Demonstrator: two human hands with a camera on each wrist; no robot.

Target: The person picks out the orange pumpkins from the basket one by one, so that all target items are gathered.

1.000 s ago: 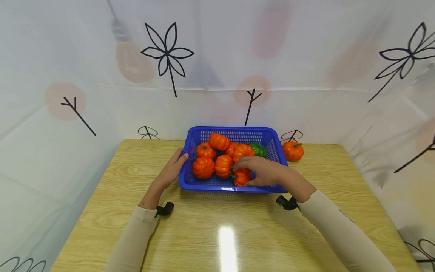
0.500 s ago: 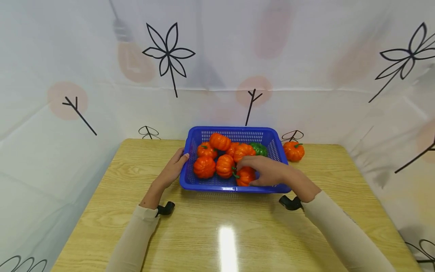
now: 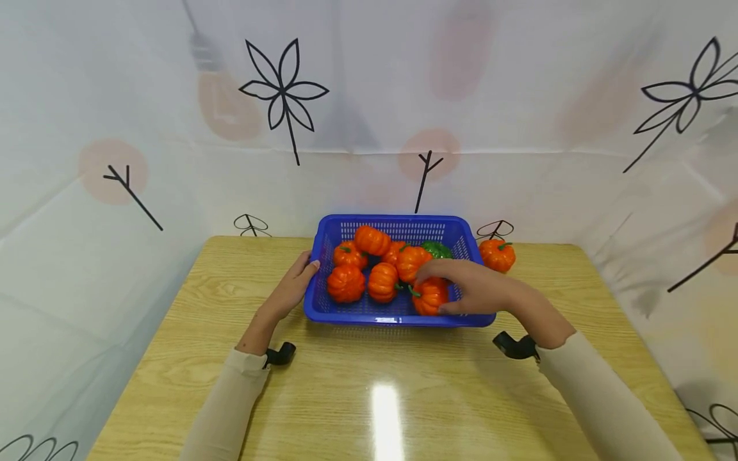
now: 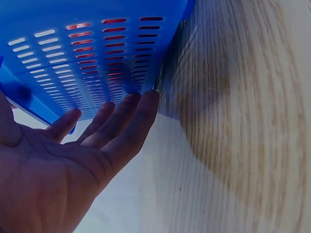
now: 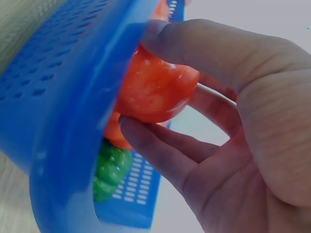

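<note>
A blue plastic basket (image 3: 357,317) holds several glossy orange pumpkins and a green one (image 3: 436,250). At its left side my left hand (image 3: 293,287) holds the rim, thumb over the edge; the left wrist view shows its fingers (image 4: 129,121) against the slotted outer wall. My right hand (image 3: 478,288) reaches over the right front of the basket and grips an orange pumpkin (image 3: 428,298) with a green stem. The right wrist view shows the thumb on one side of this pumpkin (image 5: 160,90) and fingertips on the other, close by the rim.
Another orange pumpkin (image 3: 497,255) lies on the wooden table (image 3: 323,397), just outside the basket's right end. A patterned white cloth (image 3: 369,115) hangs behind the table. Black wrist mounts (image 3: 281,354) stick out below both wrists.
My right hand has moved right along the basket's front with the pumpkin in its grip, away from the neighbouring orange pumpkin. The left hand has stayed on the rim.
</note>
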